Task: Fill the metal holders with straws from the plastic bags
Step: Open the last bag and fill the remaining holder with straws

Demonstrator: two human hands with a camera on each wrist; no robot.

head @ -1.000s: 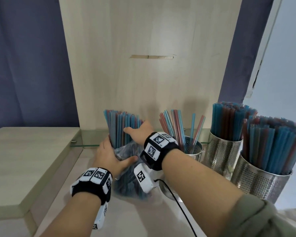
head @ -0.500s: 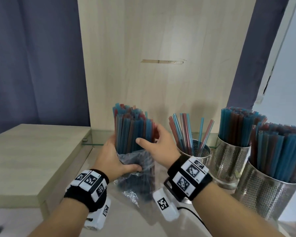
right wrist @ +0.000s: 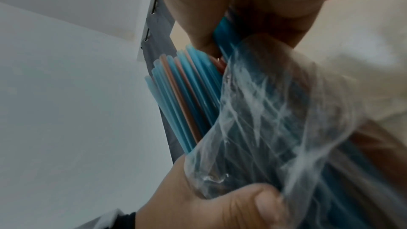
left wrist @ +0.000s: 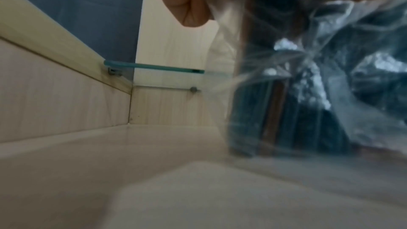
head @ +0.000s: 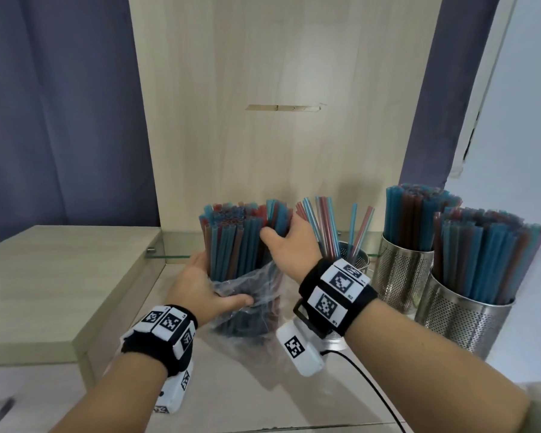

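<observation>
Left hand grips the plastic bag low down; right hand closes round a clump of straws at the bundle's right edge (long axis upright). Just right of the bag stands the part-filled holder, nearer the right hand.

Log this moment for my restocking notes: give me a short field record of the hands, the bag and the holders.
left hand: grips the plastic bag low, thumb across the front
right hand: pinches a small cluster of straws off the bagged bundle
bag: clear, upright on the counter, top open
near-empty holder: a few loose straws
full holders: two, middle and nearest, both packed
</observation>
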